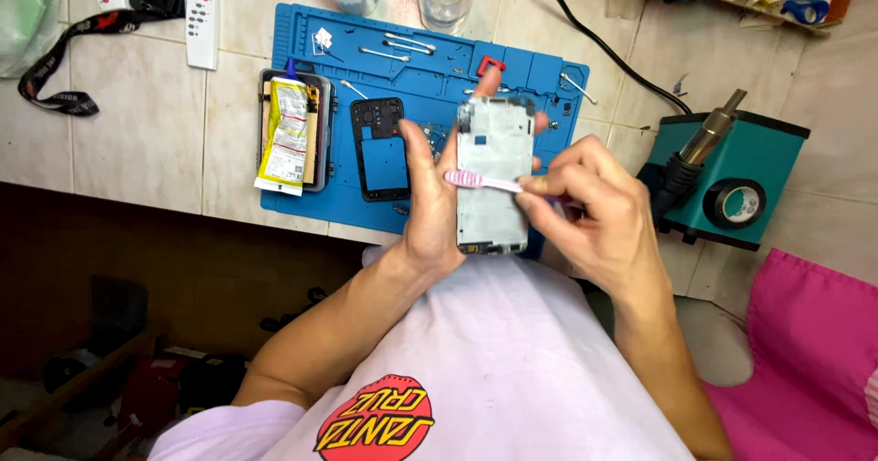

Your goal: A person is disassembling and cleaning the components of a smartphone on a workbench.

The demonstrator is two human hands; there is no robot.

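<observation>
The left hand (430,209) is clamping the phone frame (494,173); the right hand (585,205), at three o'clock, is pinching a pink toothbrush (480,181); light strokes would suit it best.

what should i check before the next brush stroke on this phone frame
1. Left hand grips the phone frame firmly: ok.
2. Right hand holds the pink toothbrush: ok.
3. Brush head lies on the frame: ok.
4. Frame is above the blue mat: ok.
5. Black back cover lies apart from the hands: ok.
6. Bristles clean: cannot tell.
</observation>
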